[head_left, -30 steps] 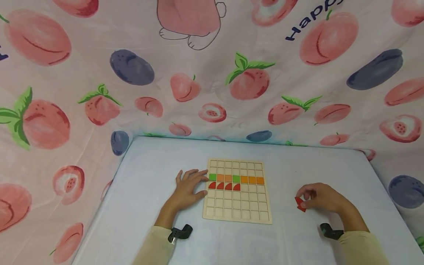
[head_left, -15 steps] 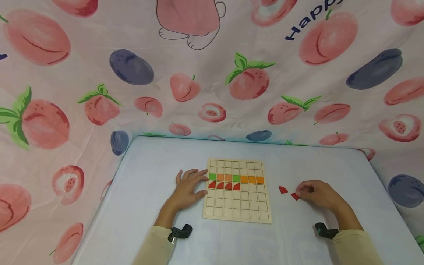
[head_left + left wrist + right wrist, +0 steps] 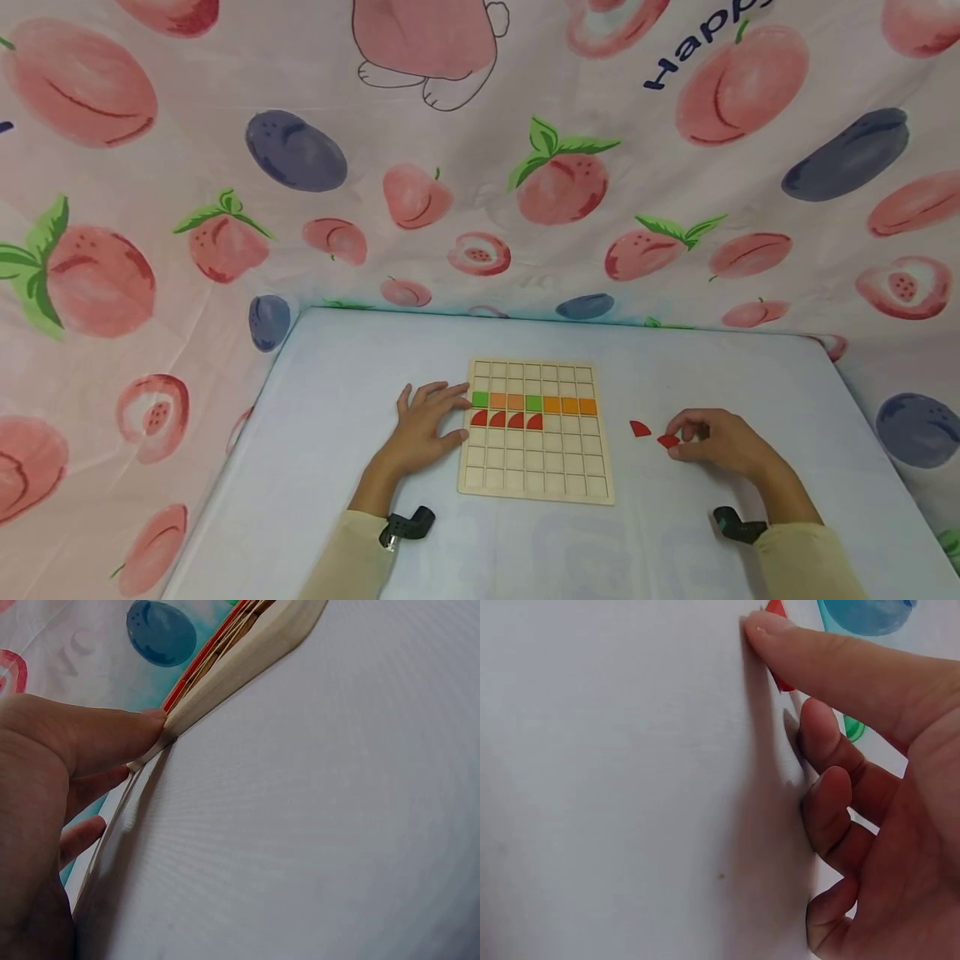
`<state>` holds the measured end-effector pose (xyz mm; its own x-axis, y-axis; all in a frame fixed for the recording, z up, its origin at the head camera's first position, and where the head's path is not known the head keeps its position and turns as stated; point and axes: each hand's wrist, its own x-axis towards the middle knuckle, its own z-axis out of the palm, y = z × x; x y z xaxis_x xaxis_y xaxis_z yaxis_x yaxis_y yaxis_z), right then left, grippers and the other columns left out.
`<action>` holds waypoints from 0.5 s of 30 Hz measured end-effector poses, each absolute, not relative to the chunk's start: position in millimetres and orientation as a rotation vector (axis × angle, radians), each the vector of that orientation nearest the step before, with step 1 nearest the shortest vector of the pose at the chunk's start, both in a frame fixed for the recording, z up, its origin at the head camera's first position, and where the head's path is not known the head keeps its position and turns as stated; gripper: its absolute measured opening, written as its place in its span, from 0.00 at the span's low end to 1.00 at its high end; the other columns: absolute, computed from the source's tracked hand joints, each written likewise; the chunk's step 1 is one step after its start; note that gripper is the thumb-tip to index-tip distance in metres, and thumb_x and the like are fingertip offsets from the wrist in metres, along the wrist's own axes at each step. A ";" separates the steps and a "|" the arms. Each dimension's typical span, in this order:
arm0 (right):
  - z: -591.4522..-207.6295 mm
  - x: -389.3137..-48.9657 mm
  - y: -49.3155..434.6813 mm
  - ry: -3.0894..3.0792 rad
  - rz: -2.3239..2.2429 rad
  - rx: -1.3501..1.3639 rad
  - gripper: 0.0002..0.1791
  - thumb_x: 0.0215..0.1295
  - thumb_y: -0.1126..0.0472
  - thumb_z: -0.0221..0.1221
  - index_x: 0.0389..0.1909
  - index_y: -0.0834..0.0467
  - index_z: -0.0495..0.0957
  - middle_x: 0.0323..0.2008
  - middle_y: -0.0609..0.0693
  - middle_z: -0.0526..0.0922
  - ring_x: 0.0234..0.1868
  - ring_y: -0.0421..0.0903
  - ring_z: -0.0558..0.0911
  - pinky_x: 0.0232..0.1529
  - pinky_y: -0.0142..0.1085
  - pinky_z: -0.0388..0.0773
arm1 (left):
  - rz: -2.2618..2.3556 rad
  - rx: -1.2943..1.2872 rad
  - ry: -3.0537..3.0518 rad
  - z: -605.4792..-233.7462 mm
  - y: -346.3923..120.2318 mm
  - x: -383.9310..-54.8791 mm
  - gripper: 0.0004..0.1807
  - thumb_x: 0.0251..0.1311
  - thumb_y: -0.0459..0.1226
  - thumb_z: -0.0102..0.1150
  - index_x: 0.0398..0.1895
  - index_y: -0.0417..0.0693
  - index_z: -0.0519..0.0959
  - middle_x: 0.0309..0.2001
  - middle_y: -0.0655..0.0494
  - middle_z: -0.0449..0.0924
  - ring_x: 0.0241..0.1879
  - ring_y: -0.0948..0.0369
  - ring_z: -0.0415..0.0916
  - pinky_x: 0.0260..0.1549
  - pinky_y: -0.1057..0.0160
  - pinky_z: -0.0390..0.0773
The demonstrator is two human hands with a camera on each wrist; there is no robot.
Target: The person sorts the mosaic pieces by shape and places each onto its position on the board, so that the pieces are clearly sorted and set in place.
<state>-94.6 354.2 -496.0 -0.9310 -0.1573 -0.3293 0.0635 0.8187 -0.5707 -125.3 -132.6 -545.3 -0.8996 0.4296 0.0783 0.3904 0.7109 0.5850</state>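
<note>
A wooden grid board (image 3: 539, 458) lies flat on the table. One row of its cells holds green, light orange and orange square tiles (image 3: 570, 406); several red quarter-circle tiles (image 3: 497, 420) fill the left cells of the row below. My left hand (image 3: 426, 427) rests with fingers spread against the board's left edge, thumb on the rim in the left wrist view. Right of the board, my right hand (image 3: 722, 442) pinches a red quarter-circle tile (image 3: 667, 442) between thumb and fingers, close over the table. Another red quarter-circle tile (image 3: 640, 428) lies flat just left of it.
A white cloth (image 3: 360, 350) covers the table. Behind and at the sides hangs a fruit-printed curtain (image 3: 450, 308). Each wrist carries a small black camera, the left one (image 3: 411, 526) near the table's front and the right one (image 3: 738, 527) likewise.
My right hand has moved left from farther right, where it held red tiles together. One tile now lies apart on the table and the hand has another. My left hand stays put.
</note>
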 end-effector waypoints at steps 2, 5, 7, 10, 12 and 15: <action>-497.1 -94.2 354.5 2.658 -0.844 -0.071 0.14 0.55 0.53 0.75 0.40 0.49 0.85 0.35 0.46 0.81 0.40 0.46 0.73 0.38 0.36 0.70 | 0.950 0.683 2.850 -545.2 -132.6 -125.4 0.22 0.62 0.47 0.67 0.60 0.62 0.79 0.76 0.65 0.66 0.76 0.52 0.56 0.74 0.33 0.31; -498.0 -92.6 354.5 2.697 -0.848 -0.084 0.12 0.55 0.55 0.75 0.39 0.48 0.85 0.36 0.45 0.84 0.41 0.47 0.73 0.39 0.35 0.71 | 0.949 0.680 2.851 -544.8 -132.7 -125.2 0.22 0.63 0.47 0.67 0.60 0.63 0.79 0.76 0.65 0.66 0.76 0.52 0.56 0.74 0.33 0.31; -497.9 -91.5 355.0 2.716 -0.856 -0.102 0.12 0.55 0.55 0.75 0.39 0.49 0.85 0.35 0.45 0.84 0.39 0.46 0.72 0.37 0.35 0.70 | 0.949 0.677 2.849 -544.6 -132.9 -125.0 0.22 0.63 0.47 0.67 0.60 0.63 0.79 0.76 0.65 0.66 0.77 0.52 0.56 0.74 0.34 0.31; -497.6 -89.9 354.6 2.730 -0.861 -0.101 0.11 0.55 0.55 0.75 0.38 0.49 0.85 0.34 0.44 0.83 0.39 0.45 0.73 0.36 0.33 0.71 | 0.955 0.677 2.846 -544.1 -132.7 -124.5 0.22 0.63 0.47 0.67 0.60 0.62 0.79 0.76 0.65 0.66 0.76 0.52 0.56 0.74 0.34 0.31; -497.4 -89.7 354.8 2.730 -0.859 -0.106 0.10 0.57 0.55 0.74 0.38 0.49 0.85 0.34 0.44 0.83 0.39 0.45 0.74 0.37 0.33 0.72 | 0.955 0.678 2.846 -544.0 -132.3 -124.4 0.22 0.63 0.46 0.67 0.60 0.62 0.79 0.76 0.65 0.66 0.76 0.52 0.56 0.74 0.33 0.31; -496.6 -90.7 354.3 2.710 -0.876 -0.072 0.09 0.58 0.54 0.73 0.38 0.47 0.86 0.34 0.45 0.83 0.40 0.45 0.76 0.39 0.33 0.75 | 0.954 0.674 2.847 -543.9 -131.7 -124.3 0.22 0.63 0.47 0.67 0.60 0.62 0.79 0.76 0.65 0.66 0.76 0.52 0.56 0.74 0.33 0.31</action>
<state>-90.7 354.3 -496.6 -0.9562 -0.1360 -0.2592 0.0415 0.8136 -0.5800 -124.3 -131.7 -543.9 -0.9020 0.4250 0.0762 0.3852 0.7122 0.5869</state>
